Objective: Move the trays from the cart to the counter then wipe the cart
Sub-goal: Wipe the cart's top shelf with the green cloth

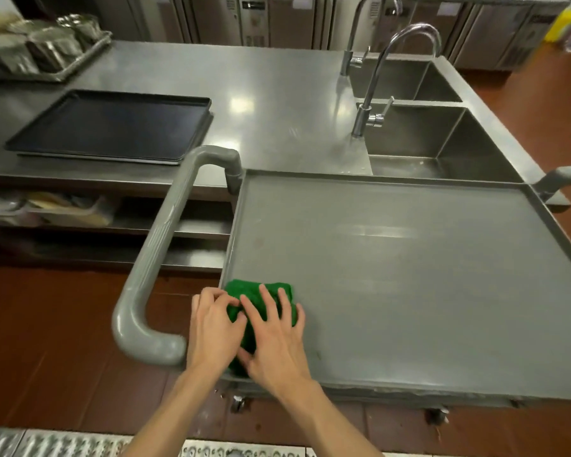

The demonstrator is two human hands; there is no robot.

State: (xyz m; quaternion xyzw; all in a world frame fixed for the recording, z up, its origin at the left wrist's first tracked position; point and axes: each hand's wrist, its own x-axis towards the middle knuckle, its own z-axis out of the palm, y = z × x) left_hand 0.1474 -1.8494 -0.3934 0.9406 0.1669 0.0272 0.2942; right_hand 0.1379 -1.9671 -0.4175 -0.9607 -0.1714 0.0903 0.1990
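A green cloth lies on the near left corner of the grey cart top. My left hand rests on the cloth's left edge with its fingertips curled and pinching the fabric. My right hand lies flat on the cloth with its fingers spread and straight. Nothing else lies on the cart's top. A stack of dark trays sits on the steel counter at the left.
The cart's grey handle loops out at its left side, another handle shows at the far right. Two sink basins with tall faucets lie behind the cart. A tray of metal cups stands at the counter's back left.
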